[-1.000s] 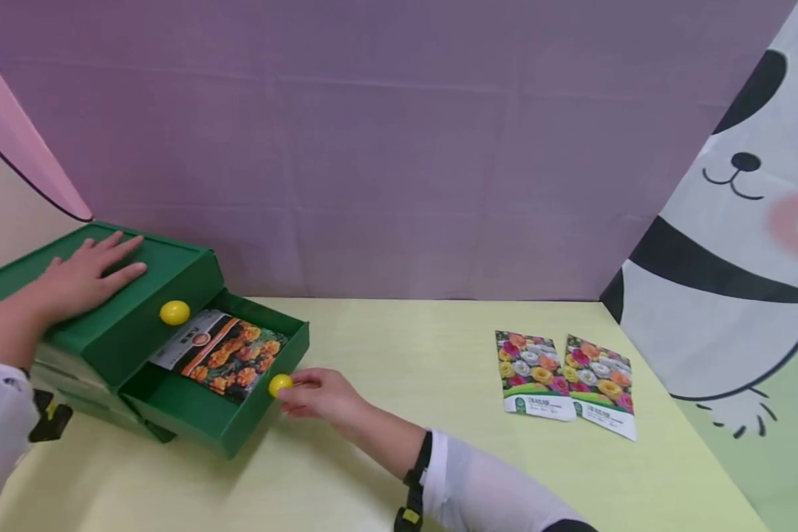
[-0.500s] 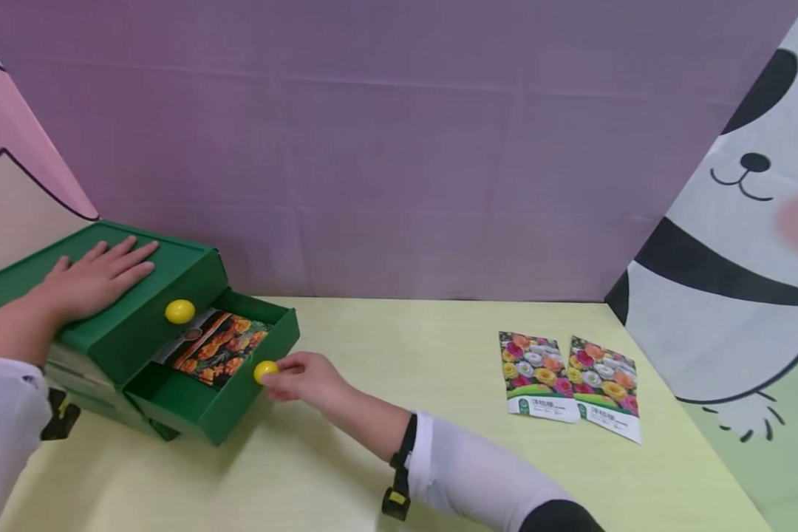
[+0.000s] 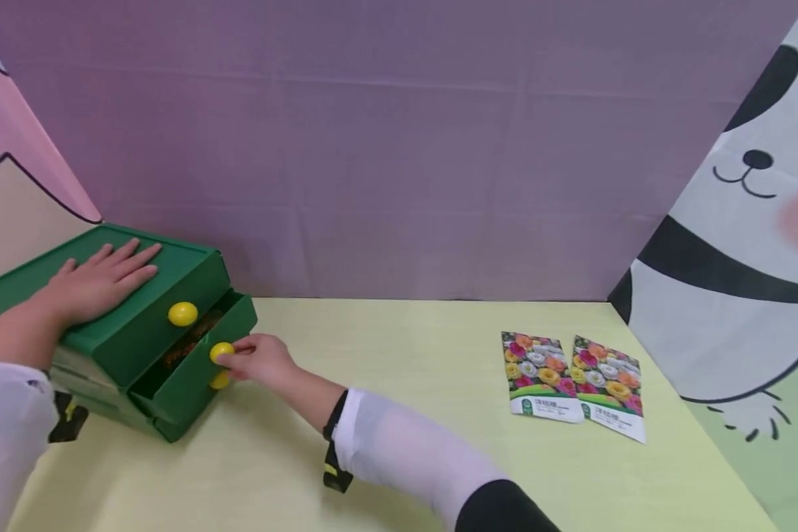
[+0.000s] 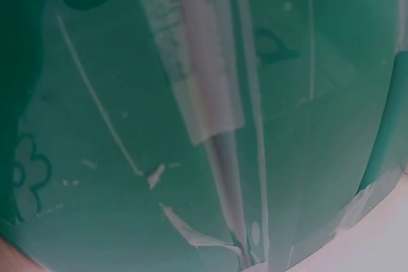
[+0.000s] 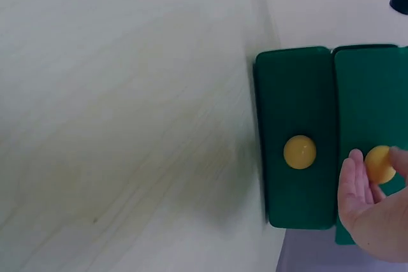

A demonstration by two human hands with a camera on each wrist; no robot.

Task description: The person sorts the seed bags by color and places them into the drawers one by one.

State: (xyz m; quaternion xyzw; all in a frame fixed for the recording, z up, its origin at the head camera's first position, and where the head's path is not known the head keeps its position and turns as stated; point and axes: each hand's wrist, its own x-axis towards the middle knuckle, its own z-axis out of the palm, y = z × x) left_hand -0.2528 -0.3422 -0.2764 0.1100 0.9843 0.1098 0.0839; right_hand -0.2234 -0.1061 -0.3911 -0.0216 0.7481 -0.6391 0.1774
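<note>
My left hand [image 3: 100, 287] rests flat, fingers spread, on top of a green drawer box [image 3: 179, 253] at the left. The thumb and fingers of my right hand [image 3: 262, 360] pinch the yellow knob [image 3: 222, 350] of its middle drawer [image 3: 185, 391], which stands partly pulled out. Within that drawer a strip of an orange-flowered packet [image 3: 190, 343] shows; the rest is hidden. Above is the top drawer's yellow knob [image 3: 182, 314]. In the right wrist view, the right hand [image 5: 376, 221] holds the knob [image 5: 379, 165], beside the lowest drawer's knob [image 5: 299, 152].
Two flower seed packets [image 3: 541, 377] lie side by side, slightly overlapping, at the right of the pale table [image 3: 399, 369]. A purple cloth [image 3: 399, 148] hangs behind the table. Taped green cardboard [image 4: 306, 157] fills most of the left wrist view.
The right hand has moved left and slightly up with the knob, so the middle drawer has slid most of the way into the box, covering most of the packet. The left hand stays on top.
</note>
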